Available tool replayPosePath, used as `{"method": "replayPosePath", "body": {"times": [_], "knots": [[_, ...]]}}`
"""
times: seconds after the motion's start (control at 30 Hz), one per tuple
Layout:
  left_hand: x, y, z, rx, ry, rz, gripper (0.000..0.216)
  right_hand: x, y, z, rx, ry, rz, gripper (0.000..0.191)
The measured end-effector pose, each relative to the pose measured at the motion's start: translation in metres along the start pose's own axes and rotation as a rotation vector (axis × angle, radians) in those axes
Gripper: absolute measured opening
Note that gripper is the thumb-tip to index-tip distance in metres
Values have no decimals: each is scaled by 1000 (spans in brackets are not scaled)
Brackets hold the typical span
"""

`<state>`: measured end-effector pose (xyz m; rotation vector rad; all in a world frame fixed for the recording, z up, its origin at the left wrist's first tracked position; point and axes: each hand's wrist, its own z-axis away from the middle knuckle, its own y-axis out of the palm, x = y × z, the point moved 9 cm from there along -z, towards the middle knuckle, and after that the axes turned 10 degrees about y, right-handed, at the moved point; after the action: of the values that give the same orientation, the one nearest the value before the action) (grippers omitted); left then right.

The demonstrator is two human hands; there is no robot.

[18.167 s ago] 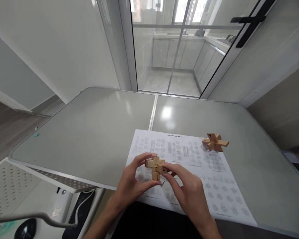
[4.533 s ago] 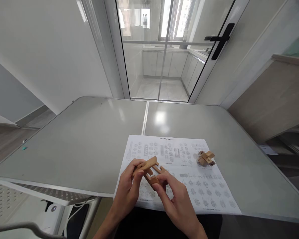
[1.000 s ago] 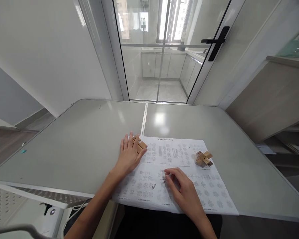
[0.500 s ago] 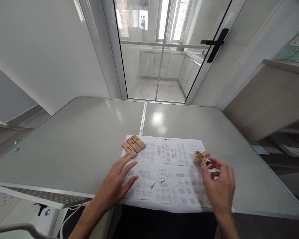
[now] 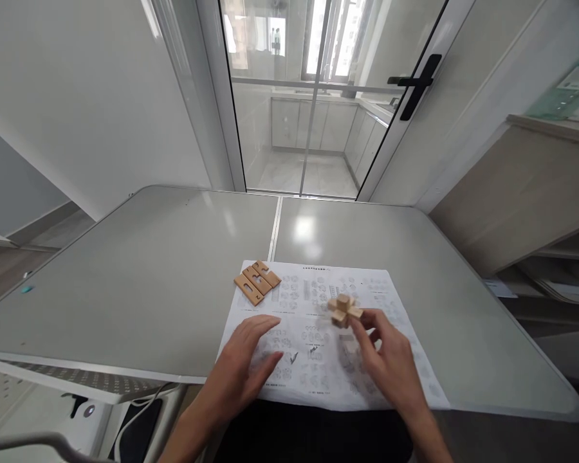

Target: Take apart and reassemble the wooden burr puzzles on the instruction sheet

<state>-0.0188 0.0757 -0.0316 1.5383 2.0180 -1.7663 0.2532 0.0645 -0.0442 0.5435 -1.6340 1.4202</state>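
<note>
Between the fingertips of my right hand (image 5: 386,350) is a wooden interlocking puzzle (image 5: 343,310), a cross-shaped cluster of light blocks, held above the printed sheet (image 5: 328,379). My left hand (image 5: 248,357) hovers over the sheet's left side, thumb and fingers apart, nothing in it. Just beyond it, flat wooden pieces with cut-out slots and dark numbers (image 5: 257,281) lie side by side on the sheet's far left corner. The sheet carries many small puzzle diagrams; my right hand covers part of it.
The grey table (image 5: 174,270) extends to both sides, with a seam (image 5: 276,228) down its middle. A small teal object (image 5: 26,289) sits at the left edge. Beyond stands a glass door with a black handle (image 5: 419,83); wooden shelves (image 5: 535,173) are at right.
My right hand has carried the puzzle leftward over the sheet, and the puzzle has turned. My left hand has drawn back from the flat pieces, towards the middle.
</note>
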Motion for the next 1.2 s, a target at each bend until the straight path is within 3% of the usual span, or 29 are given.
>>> {"method": "replayPosePath", "body": {"times": [0.17, 0.27, 0.4, 0.5, 0.77, 0.97, 1.1, 1.2], "knots": [[-2, 20, -1, 52, -149, 442, 82, 64, 39, 36, 233, -143, -239, 24], [-7, 21, -6, 37, -180, 664, 82, 82, 54, 48, 312, -173, -293, 21], [-4, 16, -11, -23, -257, 782, 67, 88, 64, 51, 343, -168, -317, 17], [-4, 14, -13, -64, -268, 817, 69, 90, 65, 51, 312, -188, -308, 13], [3, 14, -11, -81, -299, 899, 69, 109, 61, 52, 280, -394, -230, 10], [10, 28, -6, -108, -352, 1023, 61, 114, 60, 52, 245, -500, -120, 17], [2, 45, -3, -51, -409, 1264, 69, 121, 60, 54, 278, -612, -54, 28], [-8, 45, -6, -3, -376, 1329, 67, 120, 60, 52, 315, -598, -100, 26]]}}
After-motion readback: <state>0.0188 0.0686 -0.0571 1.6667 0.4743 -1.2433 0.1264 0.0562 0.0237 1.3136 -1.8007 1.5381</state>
